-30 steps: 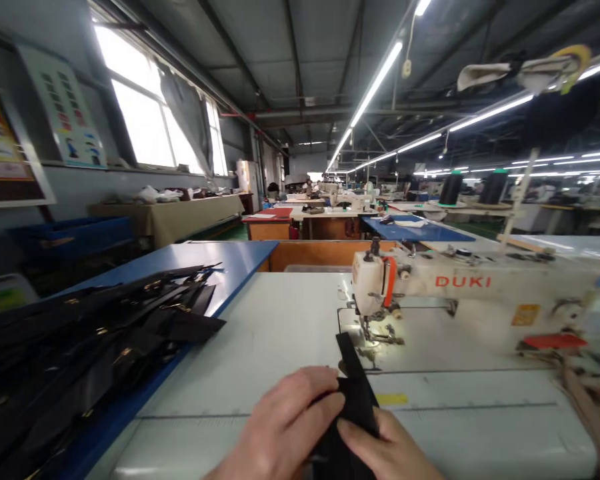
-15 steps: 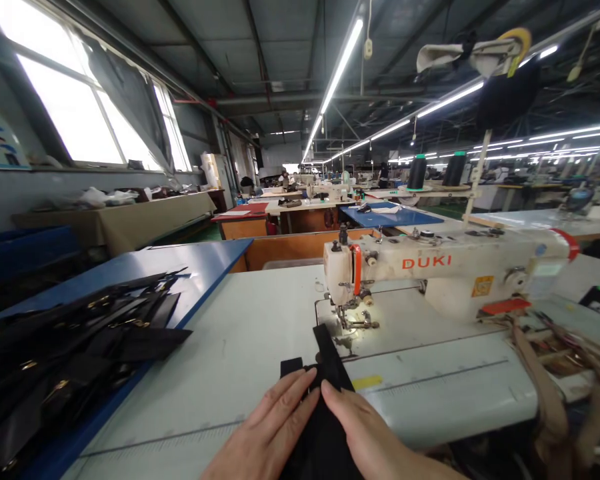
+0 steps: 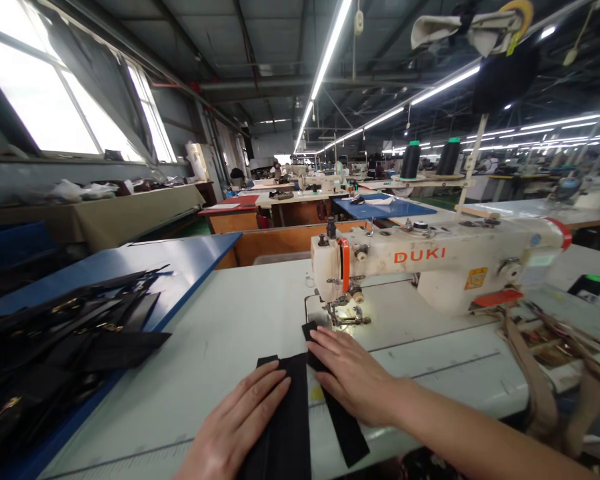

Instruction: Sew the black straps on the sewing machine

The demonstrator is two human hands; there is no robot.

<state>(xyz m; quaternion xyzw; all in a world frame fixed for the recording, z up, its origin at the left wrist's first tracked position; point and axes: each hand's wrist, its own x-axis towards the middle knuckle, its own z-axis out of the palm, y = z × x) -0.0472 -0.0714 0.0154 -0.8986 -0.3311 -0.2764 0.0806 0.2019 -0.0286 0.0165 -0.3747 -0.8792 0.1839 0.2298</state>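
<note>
Narrow black fabric strip [image 3: 349,433] lies on the pale-green table [image 3: 220,320], under the flattened fingers of the right hand [image 3: 353,373]; flat left hand [image 3: 240,413] covers 1 wide black fabric panel [image 3: 293,413]. Pale open tray [image 3: 573,377] holds jumbled items.

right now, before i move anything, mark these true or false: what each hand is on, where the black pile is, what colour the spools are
1. The right hand is on the narrow black strip. True.
2. The left hand is on the sewing machine. False: it is on the wider black piece.
3. The black pile lies on the blue table. True.
4. The two upright spools are white. False: they are black with green tops.
</note>
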